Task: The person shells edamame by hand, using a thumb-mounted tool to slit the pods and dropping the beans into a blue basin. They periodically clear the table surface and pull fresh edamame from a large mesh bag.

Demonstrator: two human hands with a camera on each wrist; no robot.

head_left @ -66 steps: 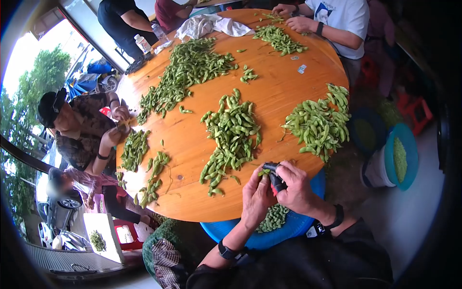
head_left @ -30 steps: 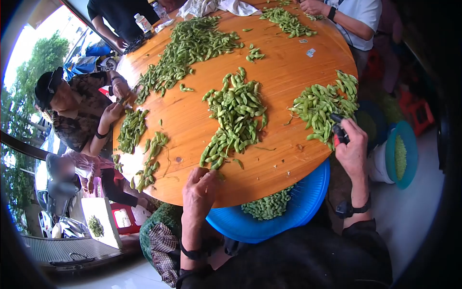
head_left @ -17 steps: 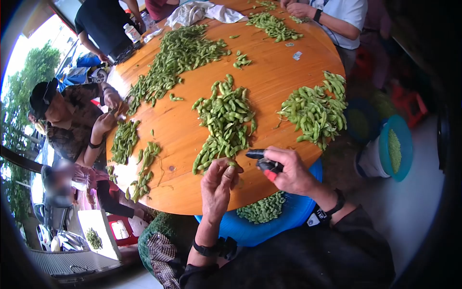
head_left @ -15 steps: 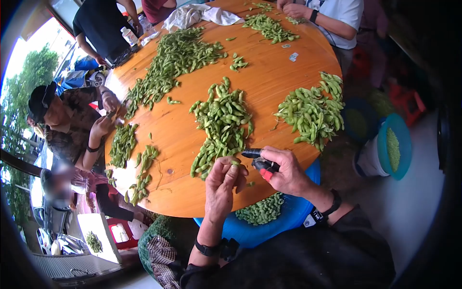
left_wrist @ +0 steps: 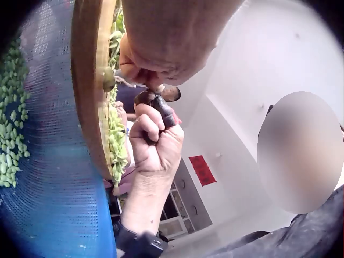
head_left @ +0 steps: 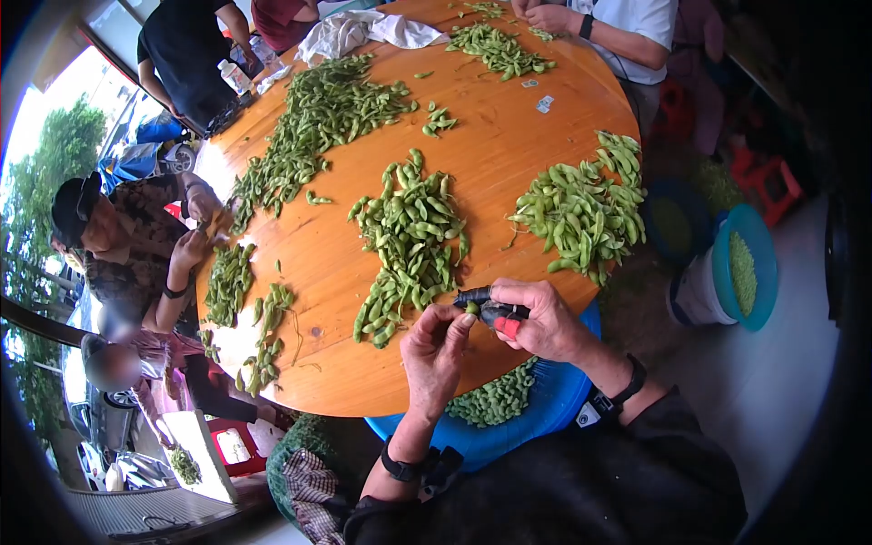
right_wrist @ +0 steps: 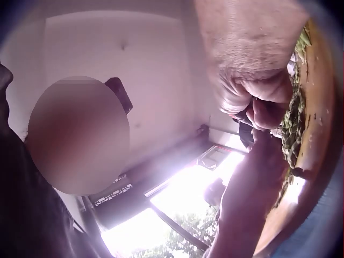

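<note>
A green soybean pod [head_left: 470, 309] is pinched by the thumb and fingers of my left hand [head_left: 434, 352] above the table's near edge. My right hand [head_left: 542, 320] meets it there, with black coverings on its thumb and forefinger and a red band on the thumb. Those black tips close round the pod's other end. In the left wrist view the right hand [left_wrist: 156, 142] has its other fingers curled in. Most of the pod is hidden between the fingers. Just beyond the hands lies a pile of soybean pods [head_left: 409, 232]. Below, shelled beans [head_left: 495, 400] fill part of a blue basin [head_left: 581, 363].
The round wooden table [head_left: 495, 163] bears more pod piles, one at the right edge [head_left: 581, 218] and a large one at the back left [head_left: 313, 127]. Other people sit around it. A white bucket [head_left: 699, 298] with a teal basin [head_left: 763, 300] stands to the right.
The hands part from a pod over the basin; the right reaches to the right pile, the left to the middle pile. The left then lifts a pod, and the right returns to meet it.
</note>
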